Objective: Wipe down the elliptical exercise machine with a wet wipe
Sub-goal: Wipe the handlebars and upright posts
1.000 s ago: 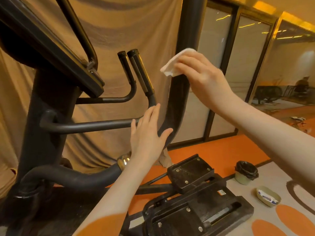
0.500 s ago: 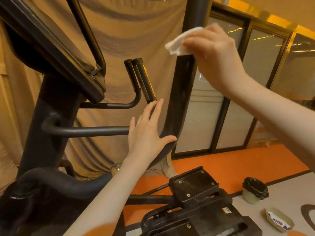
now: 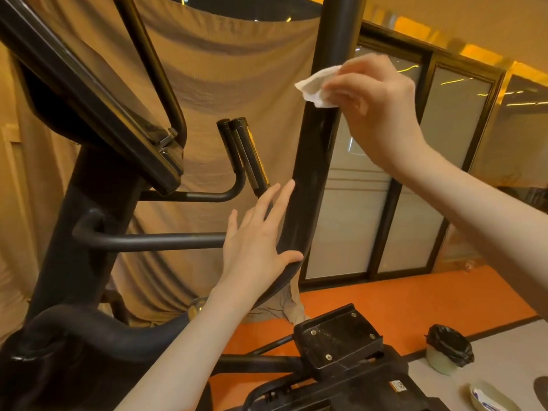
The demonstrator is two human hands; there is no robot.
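Pressing a white wet wipe (image 3: 317, 87) against the elliptical's black upright bar (image 3: 314, 161), right hand (image 3: 376, 114) pinched it closed; left hand (image 3: 258, 241) lay open, fingers spread, on the bar's lower curve.

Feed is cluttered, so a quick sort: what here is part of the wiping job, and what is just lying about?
In the job: wipe, right hand pressing it on the upright bar, left hand bracing that bar lower down.

Lying about: lined bin, small dish, curtain.
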